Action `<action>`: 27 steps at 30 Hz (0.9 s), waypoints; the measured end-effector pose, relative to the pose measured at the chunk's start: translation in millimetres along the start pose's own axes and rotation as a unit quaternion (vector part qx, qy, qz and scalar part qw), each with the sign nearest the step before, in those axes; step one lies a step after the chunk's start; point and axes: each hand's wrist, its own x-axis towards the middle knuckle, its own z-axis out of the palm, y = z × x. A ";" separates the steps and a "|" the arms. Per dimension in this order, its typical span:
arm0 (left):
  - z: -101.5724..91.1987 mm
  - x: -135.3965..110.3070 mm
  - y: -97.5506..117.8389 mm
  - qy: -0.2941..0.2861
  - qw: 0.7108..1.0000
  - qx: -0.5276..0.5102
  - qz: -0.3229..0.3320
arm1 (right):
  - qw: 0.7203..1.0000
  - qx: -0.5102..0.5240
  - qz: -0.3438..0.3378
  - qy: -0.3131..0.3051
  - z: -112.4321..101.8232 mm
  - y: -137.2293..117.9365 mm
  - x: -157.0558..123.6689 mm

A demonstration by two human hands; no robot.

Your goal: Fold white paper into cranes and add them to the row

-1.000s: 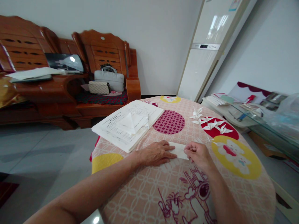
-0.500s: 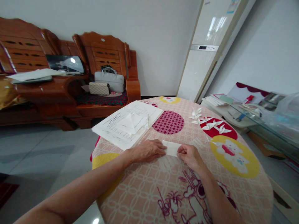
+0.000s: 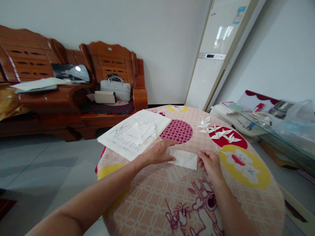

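A folded white paper [image 3: 184, 158] lies on the round table's patterned pink cloth [image 3: 157, 196]. My left hand [image 3: 157, 152] pinches its left edge, thumb under and fingers over. My right hand [image 3: 209, 161] grips its right edge with curled fingers. The sheet is spread between the two hands, just off the cloth. Several small white paper cranes [image 3: 218, 131] sit on the red circle further back right. A stack of printed sheets [image 3: 134, 133] with a folded white piece on top lies at the back left of the table.
A wooden bench [image 3: 61, 95] with a grey handbag [image 3: 115, 89] and a small purse stands to the left. A tall white air conditioner [image 3: 214, 55] is behind the table. A glass side table [image 3: 265, 121] with papers and plastic stands at the right.
Both hands were pressing the paper flat and close together. Now they have moved apart, and the paper is wider and lifted slightly between them. The camera has tipped down a little.
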 end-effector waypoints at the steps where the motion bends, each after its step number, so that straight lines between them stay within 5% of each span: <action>1: 3.9 5.8 2.4 -0.010 1.000 -0.001 0.000 | 1.000 0.004 -0.002 0.013 -1.7 2.0 1.8; 6: 15.0 21.4 11.3 -0.055 0.996 -0.054 -0.033 | 0.999 0.002 -0.012 0.035 -6.0 10.8 8.4; 10: 12.5 19.1 8.8 -0.053 0.975 -0.204 -0.073 | 0.998 -0.030 -0.058 0.015 -7.5 4.8 7.5; 14: 12.0 13.6 4.6 -0.023 0.890 -0.431 -0.147 | 0.993 -0.001 -0.092 -0.069 -6.5 -9.2 -1.2; 18: 15.9 11.4 6.9 0.006 0.823 -0.531 -0.203 | 0.984 0.030 -0.091 -0.147 -3.4 -17.2 -9.4; 27: 26.1 10.0 3.2 0.047 0.795 -0.566 -0.213 | 0.982 0.134 0.040 -0.128 3.6 -9.1 -12.6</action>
